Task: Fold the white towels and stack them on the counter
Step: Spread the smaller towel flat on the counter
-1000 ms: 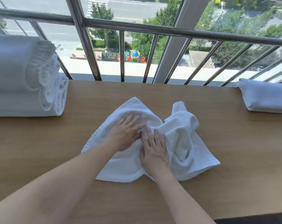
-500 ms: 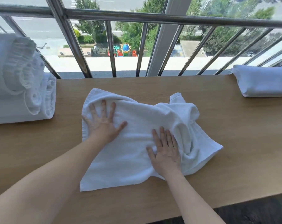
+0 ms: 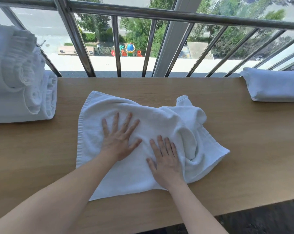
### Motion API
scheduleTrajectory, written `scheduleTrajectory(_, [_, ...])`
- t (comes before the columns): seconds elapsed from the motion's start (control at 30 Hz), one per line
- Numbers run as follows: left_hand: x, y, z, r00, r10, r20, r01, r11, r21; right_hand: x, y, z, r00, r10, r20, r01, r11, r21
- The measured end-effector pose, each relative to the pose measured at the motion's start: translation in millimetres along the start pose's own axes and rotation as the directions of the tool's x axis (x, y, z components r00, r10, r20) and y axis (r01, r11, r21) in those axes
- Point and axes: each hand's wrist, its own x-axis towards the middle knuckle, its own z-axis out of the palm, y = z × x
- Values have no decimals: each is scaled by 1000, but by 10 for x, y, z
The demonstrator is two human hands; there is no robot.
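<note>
A white towel [image 3: 99,119] lies spread on the wooden counter [image 3: 252,142], flat on its left half and bunched into folds on its right. My left hand [image 3: 119,137] rests palm down on the flat left-middle part, fingers splayed. Beside it, my right hand [image 3: 166,159] presses flat on the towel just left of the crumpled folds. Neither hand grips the cloth. A pile of rolled white towels [image 3: 19,81] sits at the counter's far left. One folded white towel [image 3: 274,85] lies at the far right.
A metal railing [image 3: 159,14] with slanted bars runs along the counter's far edge, with a window and street view behind. The counter's near edge [image 3: 244,206] drops to a dark floor at the lower right.
The left half of the towel has been smoothed out flat toward the left. My left hand swept left and has come back toward the middle; my right hand stayed near the folds.
</note>
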Motion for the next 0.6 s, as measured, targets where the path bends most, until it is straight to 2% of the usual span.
scheduleTrajectory(0.07, [-17,38,-21,999,-25,28,25,999,-22,-60,13,-83,999,-19,-50,24,995,100])
scheduleTrajectory(0.17, [-25,220,-87,999,-6,48,14,987,-158,-127,97,-270,969,67,-237,-31,988,152])
scheduleTrajectory(0.3, [-55,622,-149,982,189,-20,-188,951,-246,-113,375,-526,899,214,-381,-156,972,176])
scheduleTrajectory(0.43, [-53,1104,-102,968,252,7,-240,931,-274,3,827,-615,885,320,-339,-240,936,257])
scheduleTrajectory(0.53, [-6,1387,-25,985,168,47,-150,954,-260,104,1186,-595,915,342,-215,-260,905,336])
scheduleTrajectory(0.6, [21,1507,37,993,82,81,-64,975,-211,147,1362,-550,945,276,-174,-213,925,315])
